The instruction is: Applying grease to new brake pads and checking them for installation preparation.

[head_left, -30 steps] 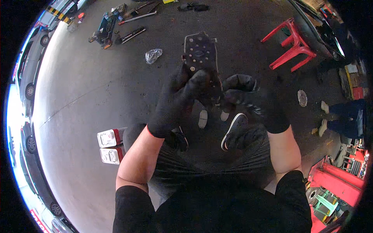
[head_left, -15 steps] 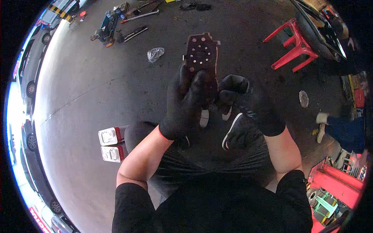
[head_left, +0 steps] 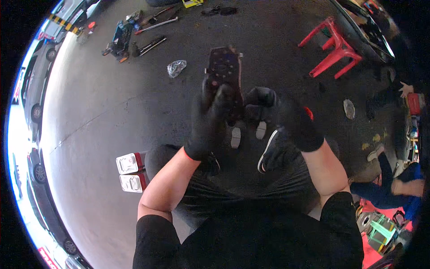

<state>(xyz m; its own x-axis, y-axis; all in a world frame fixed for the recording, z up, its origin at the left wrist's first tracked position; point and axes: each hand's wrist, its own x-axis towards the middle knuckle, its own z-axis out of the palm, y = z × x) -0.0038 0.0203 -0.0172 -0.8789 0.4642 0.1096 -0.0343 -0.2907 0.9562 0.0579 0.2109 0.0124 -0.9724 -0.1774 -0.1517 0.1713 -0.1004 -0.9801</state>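
Note:
Both my hands wear black gloves and are raised in front of me. My left hand (head_left: 209, 121) grips the lower part of a dark flat metal plate with holes (head_left: 224, 67), held upright. My right hand (head_left: 282, 117) is closed against the plate's lower right edge. Beneath them are my knees and black shoes with white soles (head_left: 268, 150). Two small pale pieces (head_left: 236, 136) lie on the floor between my feet.
Two red-and-white car lamp units (head_left: 130, 163) lie on the floor at my left. Tools (head_left: 134, 38) and a crumpled plastic bag (head_left: 176, 68) lie farther off. Red plastic stools (head_left: 336, 49) stand at upper right. Another person in blue (head_left: 394, 179) crouches at right.
The plate has tilted from a wider face-on view to a narrower upright one, and both hands have shifted slightly with it.

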